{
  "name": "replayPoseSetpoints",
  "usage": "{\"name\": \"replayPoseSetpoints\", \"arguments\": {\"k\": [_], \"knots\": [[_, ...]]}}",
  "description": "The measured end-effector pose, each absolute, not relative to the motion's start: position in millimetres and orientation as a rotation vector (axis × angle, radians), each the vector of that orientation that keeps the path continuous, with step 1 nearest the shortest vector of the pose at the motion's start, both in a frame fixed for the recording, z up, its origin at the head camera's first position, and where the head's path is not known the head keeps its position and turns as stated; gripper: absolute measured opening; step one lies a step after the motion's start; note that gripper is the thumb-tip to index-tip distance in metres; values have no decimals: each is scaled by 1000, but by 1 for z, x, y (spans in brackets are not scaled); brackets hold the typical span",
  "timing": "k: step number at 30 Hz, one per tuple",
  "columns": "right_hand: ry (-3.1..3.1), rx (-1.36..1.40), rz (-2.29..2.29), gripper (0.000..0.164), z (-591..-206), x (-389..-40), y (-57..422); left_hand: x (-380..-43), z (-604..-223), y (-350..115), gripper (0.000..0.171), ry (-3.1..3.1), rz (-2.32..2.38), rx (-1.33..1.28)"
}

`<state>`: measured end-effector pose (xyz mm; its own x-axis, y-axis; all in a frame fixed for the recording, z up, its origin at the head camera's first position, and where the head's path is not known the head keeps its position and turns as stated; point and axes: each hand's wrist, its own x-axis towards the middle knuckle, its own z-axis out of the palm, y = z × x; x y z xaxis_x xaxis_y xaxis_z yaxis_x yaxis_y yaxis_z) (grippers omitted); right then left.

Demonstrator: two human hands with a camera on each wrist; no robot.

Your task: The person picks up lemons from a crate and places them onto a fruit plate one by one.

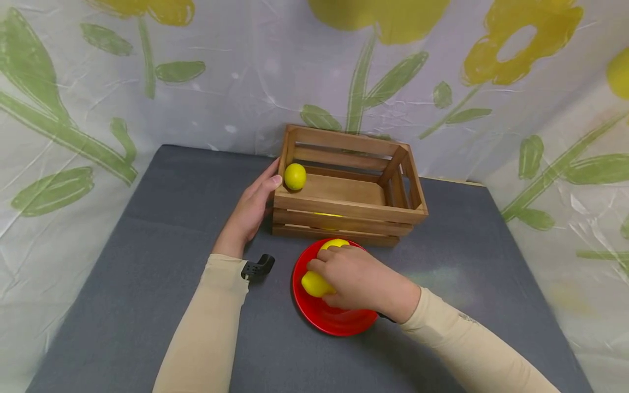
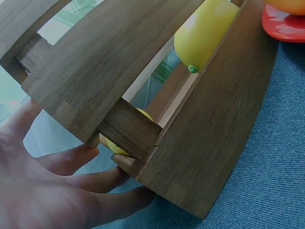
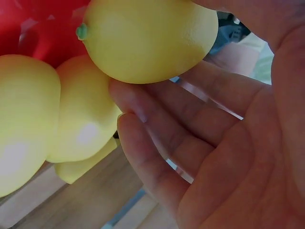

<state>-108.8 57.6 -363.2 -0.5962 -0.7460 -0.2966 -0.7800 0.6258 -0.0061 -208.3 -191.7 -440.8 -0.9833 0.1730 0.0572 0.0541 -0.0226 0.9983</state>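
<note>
My right hand [image 1: 361, 275] grips a yellow lemon [image 1: 316, 284] over a red plate [image 1: 302, 305]. In the right wrist view this lemon [image 3: 150, 40] has a green tip, and the fingers curve beneath it. Another lemon [image 1: 336, 243] lies at the plate's far side, partly behind the hand; two lemons [image 3: 24, 119] show beside the fingers in the right wrist view. My left hand [image 1: 250, 207] rests against the left end of a slatted wooden crate [image 1: 344, 208], thumb at the rim. A yellow fruit [image 1: 295, 177] sits inside that end; a lemon [image 2: 202, 36] shows through the slats.
The crate stands behind the plate on a dark blue-grey table [image 1: 162, 229]. A pale sheet with painted flowers [image 1: 236, 93] hangs behind and at both sides. A black device [image 1: 257, 266] is strapped to the left wrist.
</note>
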Motion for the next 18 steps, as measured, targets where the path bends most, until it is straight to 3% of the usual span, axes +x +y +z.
{"name": "replayPoseSetpoints", "arguments": {"k": [18], "knots": [[2547,-1219,191,58,-372,-110,51,-210,-442,-192,58,2110,2190,239]]}}
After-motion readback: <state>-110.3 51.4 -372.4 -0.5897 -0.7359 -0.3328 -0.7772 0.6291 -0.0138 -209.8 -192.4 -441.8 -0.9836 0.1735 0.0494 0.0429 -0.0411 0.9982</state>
